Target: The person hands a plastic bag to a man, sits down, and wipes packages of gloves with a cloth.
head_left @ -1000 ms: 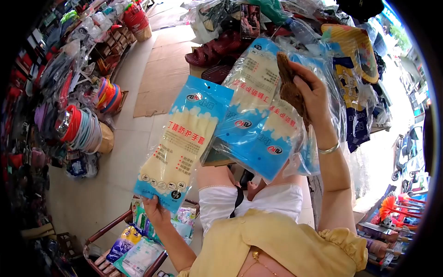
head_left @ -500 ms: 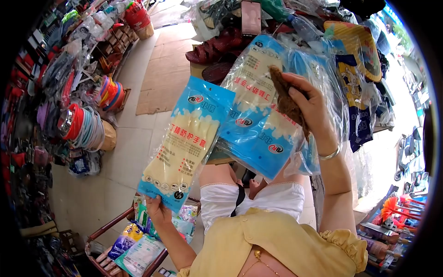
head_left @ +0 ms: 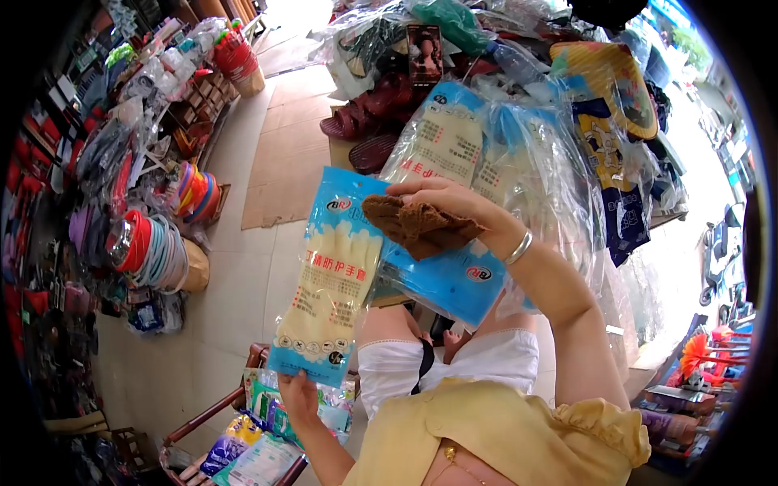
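Note:
My left hand (head_left: 300, 395) grips the bottom edge of a blue-and-cream glove package (head_left: 331, 275), which stands tilted up in front of me. A crumpled brown cloth (head_left: 421, 225) is in my right hand (head_left: 450, 198), against the upper right part of that package. More glove packages of the same kind (head_left: 442, 134) lie in clear plastic just beyond and to the right. The cloth and my right hand cover part of them.
Dark red sandals (head_left: 369, 109) and a phone (head_left: 425, 55) lie behind the packages. A yellow-and-blue package (head_left: 609, 174) hangs at the right. A rack (head_left: 212, 415) of packets stands lower left. Buckets with hoses (head_left: 158, 251) and crowded goods line the left side.
My right hand has moved left and toward me with the brown cloth, from above the plastic-wrapped packages to the held package. The held package has shifted slightly right and stands more upright.

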{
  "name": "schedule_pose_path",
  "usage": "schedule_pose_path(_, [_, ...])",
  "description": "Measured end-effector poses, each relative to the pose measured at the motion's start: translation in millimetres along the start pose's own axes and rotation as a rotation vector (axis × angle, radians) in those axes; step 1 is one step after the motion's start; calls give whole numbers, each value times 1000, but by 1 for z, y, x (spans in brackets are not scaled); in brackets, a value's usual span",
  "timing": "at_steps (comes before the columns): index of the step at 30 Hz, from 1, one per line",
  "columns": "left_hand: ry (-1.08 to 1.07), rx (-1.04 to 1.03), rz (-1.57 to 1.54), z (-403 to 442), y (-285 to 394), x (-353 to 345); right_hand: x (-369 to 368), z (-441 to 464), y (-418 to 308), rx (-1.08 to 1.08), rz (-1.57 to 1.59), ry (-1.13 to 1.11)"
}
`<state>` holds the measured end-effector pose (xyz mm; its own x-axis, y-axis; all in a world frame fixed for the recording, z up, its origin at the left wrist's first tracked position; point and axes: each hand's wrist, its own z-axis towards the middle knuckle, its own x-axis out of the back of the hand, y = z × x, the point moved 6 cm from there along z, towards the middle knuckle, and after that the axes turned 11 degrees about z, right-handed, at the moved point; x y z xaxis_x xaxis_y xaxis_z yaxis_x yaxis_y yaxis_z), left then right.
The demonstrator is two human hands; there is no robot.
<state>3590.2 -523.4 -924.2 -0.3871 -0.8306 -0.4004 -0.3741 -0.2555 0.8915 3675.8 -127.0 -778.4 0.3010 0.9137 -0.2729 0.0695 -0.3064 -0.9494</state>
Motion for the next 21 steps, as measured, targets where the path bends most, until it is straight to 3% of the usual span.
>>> schedule_pose_path(1, [-8, 43, 29, -2, -6, 4, 1, -3, -2, 7, -3, 8])
schedule_pose_path(2, [9, 169, 280, 0, -16, 16, -1, -7, -5, 15, 9, -37])
schedule_pose_path(3, [-1, 167, 280, 4, -15, 14, -3, -12, -7, 23, 23, -82])
schedule_pose_path(5, [6, 91, 639, 8, -5, 13, 0, -23, -6, 47, 49, -113])
schedule_pose_path(6, [150, -43, 999, 23, -1, 25, -3, -31, -10, 51, 81, -154])
schedule_pose_path(8, [164, -121, 942, 42, 31, -12, -10, -46, -19, 29, 181, -227])
schedule_pose_path(10, [130, -423, 1189, 53, 79, -82, -7, -55, -19, 39, 187, -250])
schedule_pose_path(12, [-4, -697, 1237, 77, 103, -132, -6, -62, -19, 57, 193, -274])
schedule_pose_path(14, [-279, -725, 1046, 98, 116, -191, -9, -68, -16, 33, 130, -322])
schedule_pose_path(16, [-486, -637, 854, 120, 114, -235, -16, -80, -24, 69, 94, -351])
schedule_pose_path(17, [-487, -647, 860, 129, 115, -249, -20, -86, -29, 94, 60, -378])
schedule_pose_path(19, [-753, -265, 706, 143, 95, -271, -18, -94, -31, 104, 12, -372])
schedule_pose_path(21, [-745, -311, 796, 139, 103, -275, -12, -100, -37, 193, -27, -356])
